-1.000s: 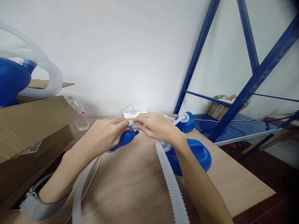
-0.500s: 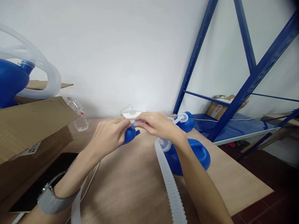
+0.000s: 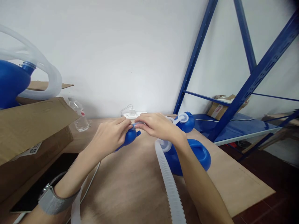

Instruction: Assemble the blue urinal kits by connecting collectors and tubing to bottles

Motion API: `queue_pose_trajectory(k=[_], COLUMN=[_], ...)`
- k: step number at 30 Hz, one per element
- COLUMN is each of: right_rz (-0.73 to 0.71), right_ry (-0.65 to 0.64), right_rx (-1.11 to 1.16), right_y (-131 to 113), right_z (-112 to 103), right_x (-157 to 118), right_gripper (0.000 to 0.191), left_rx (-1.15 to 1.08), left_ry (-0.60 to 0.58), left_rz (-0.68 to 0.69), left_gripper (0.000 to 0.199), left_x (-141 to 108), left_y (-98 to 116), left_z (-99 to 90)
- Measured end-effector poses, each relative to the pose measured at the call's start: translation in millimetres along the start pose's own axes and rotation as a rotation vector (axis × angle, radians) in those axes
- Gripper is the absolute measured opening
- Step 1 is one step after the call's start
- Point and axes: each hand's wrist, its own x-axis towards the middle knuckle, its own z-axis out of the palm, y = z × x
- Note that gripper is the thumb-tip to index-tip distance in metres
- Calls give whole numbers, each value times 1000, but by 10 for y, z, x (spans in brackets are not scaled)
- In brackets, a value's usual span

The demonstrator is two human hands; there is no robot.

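My left hand (image 3: pixel 107 133) is closed around the neck end of a blue plastic bottle (image 3: pixel 129 137), which sits tilted over the table and is partly hidden by the palm. From the right, my right hand (image 3: pixel 157 124) pinches a small translucent, bluish piece (image 3: pixel 134 125) at the bottle's mouth. Most of that piece is covered by my fingers, so its full shape does not show. Under my right forearm lies a larger blue jug (image 3: pixel 201 154) with a white cap and a ribbed translucent hose (image 3: pixel 171 186). Another blue jug (image 3: pixel 188 124) lies behind it.
At the left stands an open cardboard box (image 3: pixel 35 124) with a blue jug (image 3: pixel 11 82) and a coiled hose (image 3: pixel 54 82) above it. A water bottle (image 3: pixel 80 116), a power strip (image 3: pixel 135 115) and a dark flat panel (image 3: pixel 44 180) are around. Blue shelving (image 3: pixel 219 127) stands right.
Slightly more of the blue bottle shows under my left hand, as if it has tilted a little. Both hands keep their hold in nearly the same place.
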Motion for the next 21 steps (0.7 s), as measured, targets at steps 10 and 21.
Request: queue_pose_trajectory(k=[10, 21], right_rz=[5, 7], right_ry=[-19, 15], right_rx=[15, 26], right_y=[14, 26], right_z=[-16, -13], right_x=[-3, -12], right_gripper=[25, 29], left_rx=[-18, -69], left_ry=[21, 74], left_rz=[19, 35], left_gripper=[34, 36], left_x=[5, 24], left_y=[-10, -31], left_z=[-13, -10])
